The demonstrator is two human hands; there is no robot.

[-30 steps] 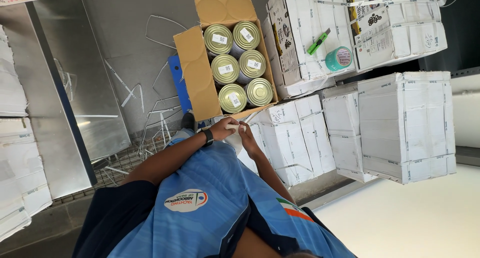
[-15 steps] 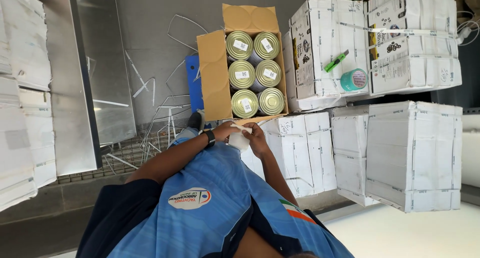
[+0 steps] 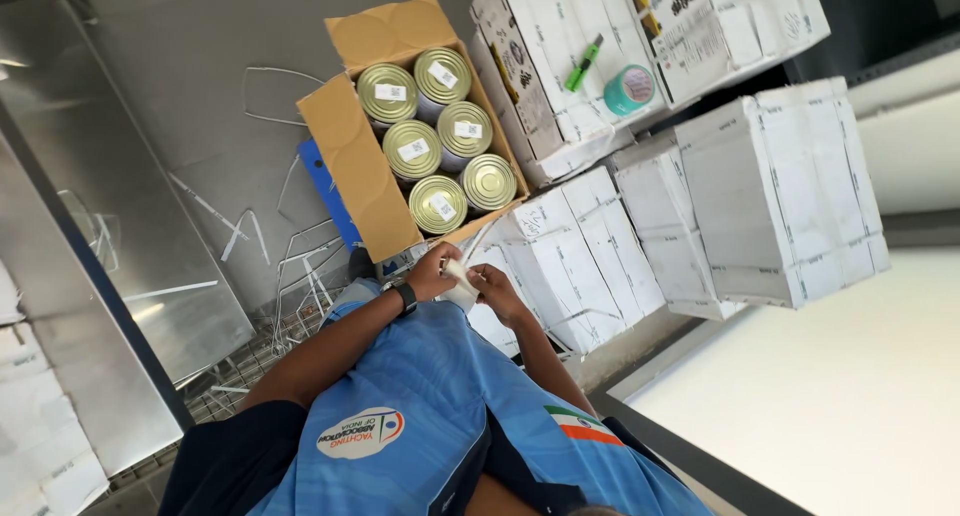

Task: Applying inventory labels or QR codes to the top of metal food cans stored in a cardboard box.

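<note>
A small white label sheet (image 3: 461, 279) is pinched by left hand (image 3: 432, 273) and right hand (image 3: 496, 288); the open carton of tins (image 3: 352, 172) is seen at 12 o'clock.

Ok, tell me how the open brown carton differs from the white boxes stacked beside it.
The open brown carton is plain brown cardboard, while the white boxes are white with dark print. The brown carton has its flaps spread and shows six gold-lidded tins, each with a small white label; the white boxes are shut, hiding their contents. There is one brown carton but several stacked white boxes. Both are rectangular cardboard cartons.
</note>
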